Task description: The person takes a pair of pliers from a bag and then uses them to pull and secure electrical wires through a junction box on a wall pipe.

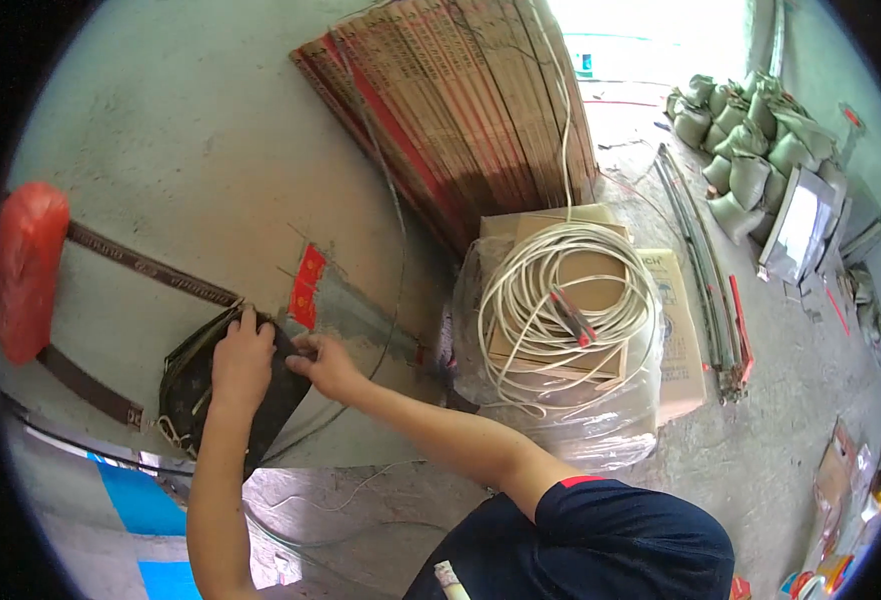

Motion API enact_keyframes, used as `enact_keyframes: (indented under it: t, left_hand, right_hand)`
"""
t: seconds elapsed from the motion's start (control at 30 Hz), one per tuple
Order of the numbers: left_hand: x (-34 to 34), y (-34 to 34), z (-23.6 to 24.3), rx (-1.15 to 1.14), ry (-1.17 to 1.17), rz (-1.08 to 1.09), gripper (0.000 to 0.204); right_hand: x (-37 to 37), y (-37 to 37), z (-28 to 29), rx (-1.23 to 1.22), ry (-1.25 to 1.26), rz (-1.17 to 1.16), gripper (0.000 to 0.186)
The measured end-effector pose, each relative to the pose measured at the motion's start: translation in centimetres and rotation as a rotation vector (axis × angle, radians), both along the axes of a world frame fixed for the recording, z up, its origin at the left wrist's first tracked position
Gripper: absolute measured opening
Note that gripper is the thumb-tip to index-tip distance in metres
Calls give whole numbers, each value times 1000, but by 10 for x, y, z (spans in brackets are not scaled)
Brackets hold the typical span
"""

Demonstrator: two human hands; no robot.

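Near the grey surface's (pixel 381 430) lower edge, steady the dark bag (pixel 281 400) with the left hand (pixel 244 360), grip unclear, while the right hand (pixel 329 369) pinches its rim.

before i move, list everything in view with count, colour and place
shoulder bag: one, dark, at left under the hands
bag strap: two stretches visible, brown, left
bundle: one, red, far left
paper strip: one, red, above right hand
upright flat packages: many, brown and red, top centre
cable coil: one, cream, on boxes
hand tool: one, dark and red, on coil
cardboard boxes: at least two, tan, centre
sacks: many, grey-green, upper right
framed panel: one, pale, by sacks
long bars: several, grey and red, floor
left hand: one, on bag
right hand: one, at bag's edge
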State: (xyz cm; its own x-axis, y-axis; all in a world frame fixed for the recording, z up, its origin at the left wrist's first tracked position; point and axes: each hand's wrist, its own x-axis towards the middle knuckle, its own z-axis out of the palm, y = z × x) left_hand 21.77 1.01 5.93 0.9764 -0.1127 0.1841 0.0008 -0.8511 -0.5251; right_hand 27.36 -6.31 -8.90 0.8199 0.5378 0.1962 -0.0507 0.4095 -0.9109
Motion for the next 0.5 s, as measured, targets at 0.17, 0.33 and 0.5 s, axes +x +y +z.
enact_keyframes:
  t: [0.17, 0.33, 0.5]
  left_hand:
    - [-3, -19, 5, 106, 148, 103, 14]
    - [-19, -20, 13, 5, 107, 95, 10]
    - [-18, -18, 14, -160, 56, 101, 9]
  right_hand:
    - [-1, -18, 5, -73, 41, 92, 33]
    - [-12, -21, 9, -37, 30, 100, 31]
    - [-8, -21, 5, 142, 192, 116, 33]
